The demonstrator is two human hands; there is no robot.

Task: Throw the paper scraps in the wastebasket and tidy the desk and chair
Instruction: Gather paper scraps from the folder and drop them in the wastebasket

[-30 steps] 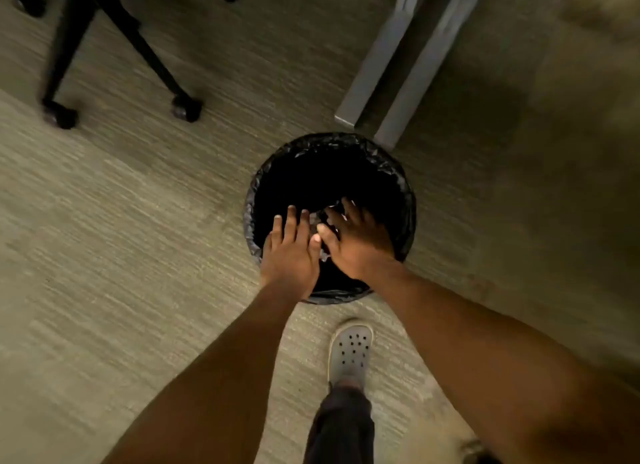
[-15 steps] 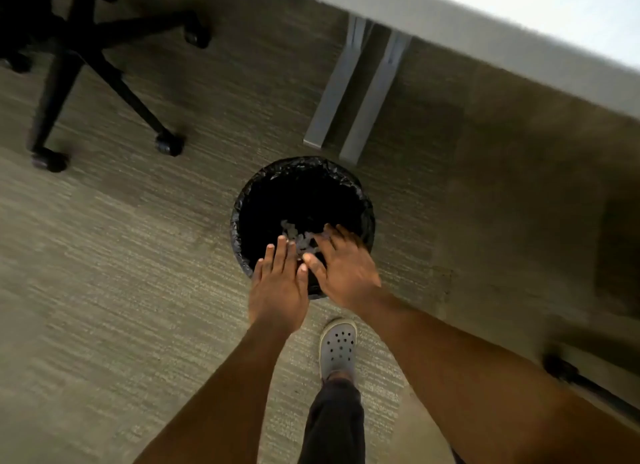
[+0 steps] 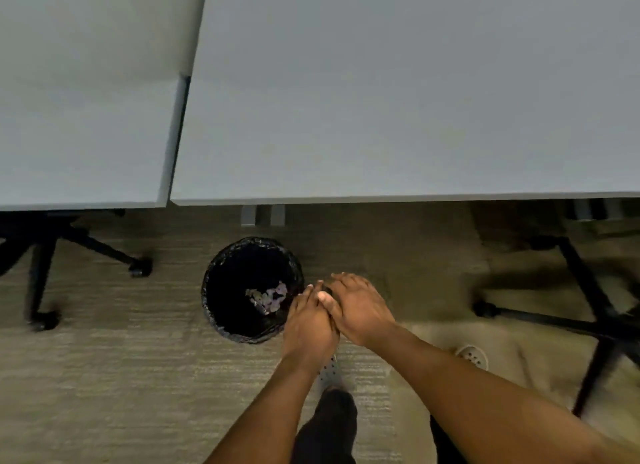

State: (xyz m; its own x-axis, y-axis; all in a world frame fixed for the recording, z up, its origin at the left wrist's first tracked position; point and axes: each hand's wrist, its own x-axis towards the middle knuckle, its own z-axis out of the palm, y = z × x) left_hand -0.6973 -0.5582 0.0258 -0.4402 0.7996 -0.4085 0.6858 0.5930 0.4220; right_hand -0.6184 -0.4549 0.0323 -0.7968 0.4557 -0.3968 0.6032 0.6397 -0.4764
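Both arms reach forward; left hand (image 3: 309,328) and right hand (image 3: 360,309) touch, palms down, fingers extended, holding nothing.

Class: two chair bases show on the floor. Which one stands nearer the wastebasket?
The left chair base: its caster sits close to the wastebasket; the right chair base lies farther off.

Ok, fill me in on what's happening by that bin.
A person stands at a black-lined wastebasket on the carpet, just in front of a pale desk. Paper scraps lie at the bottom of the basket. The left hand and right hand are pressed together beside the basket's rim, with nothing visible in them. The desk top looks bare. Chair bases stand on either side, so chair tidying probably remains.
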